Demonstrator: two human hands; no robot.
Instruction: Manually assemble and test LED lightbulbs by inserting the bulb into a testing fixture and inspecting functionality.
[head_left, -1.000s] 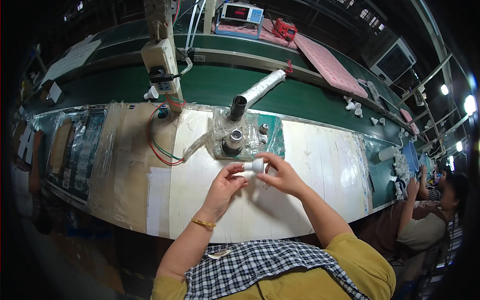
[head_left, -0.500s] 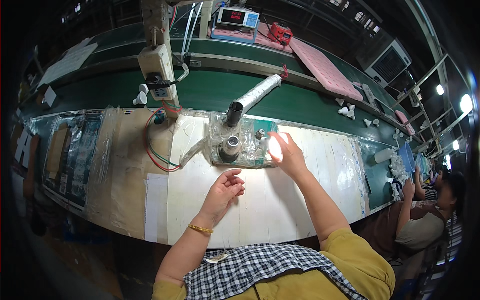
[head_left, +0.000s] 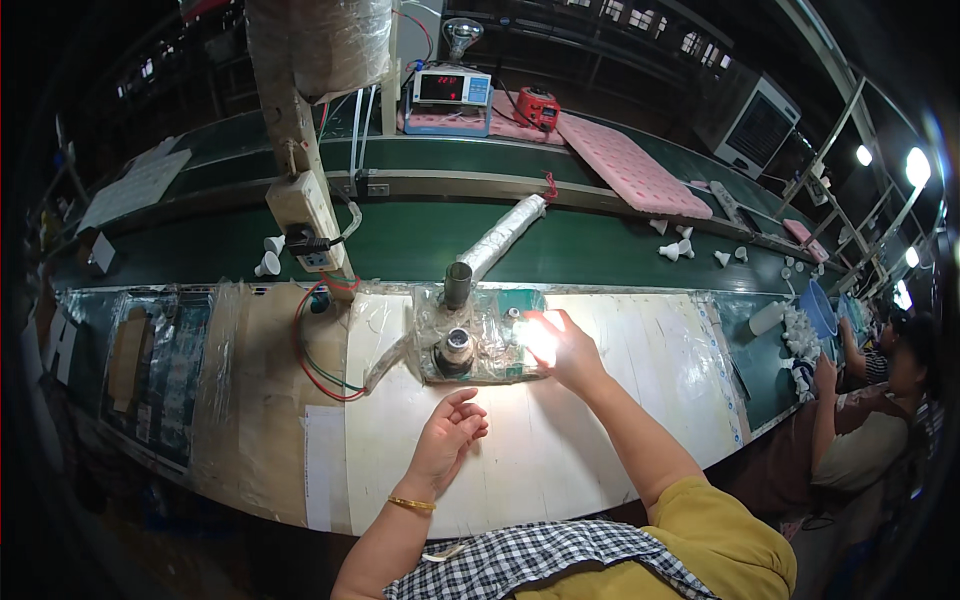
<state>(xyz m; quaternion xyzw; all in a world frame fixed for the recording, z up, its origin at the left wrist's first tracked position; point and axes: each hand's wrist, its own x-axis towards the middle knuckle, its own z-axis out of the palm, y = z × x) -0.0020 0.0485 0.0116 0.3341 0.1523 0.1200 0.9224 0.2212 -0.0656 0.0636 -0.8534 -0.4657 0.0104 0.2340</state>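
Note:
A glowing light bulb (head_left: 540, 338) is in my right hand (head_left: 575, 352), whose fingers wrap round it. Its glare hides its outline and the spot where its base meets the fixture. The tape-wrapped test fixture (head_left: 485, 365) carries a dark lamp socket (head_left: 455, 350), an upright dark tube (head_left: 458, 285) and a small metal post (head_left: 514, 314) beside the bulb. In front of the fixture, my left hand (head_left: 452, 437) hovers over the white board with loosely curled fingers, holding nothing.
Red and green wires (head_left: 303, 345) loop left of the fixture, below a power outlet box (head_left: 303, 220) on a post. Behind runs a green conveyor belt (head_left: 390, 240) with several white bulb cups (head_left: 677, 249). A meter (head_left: 450, 88) stands beyond. A co-worker (head_left: 850, 420) sits at right.
The view has tilted up, so the bench sits lower in the picture. The bulb's glare now spreads wider over my right fingers. My left hand stays near the fixture's front.

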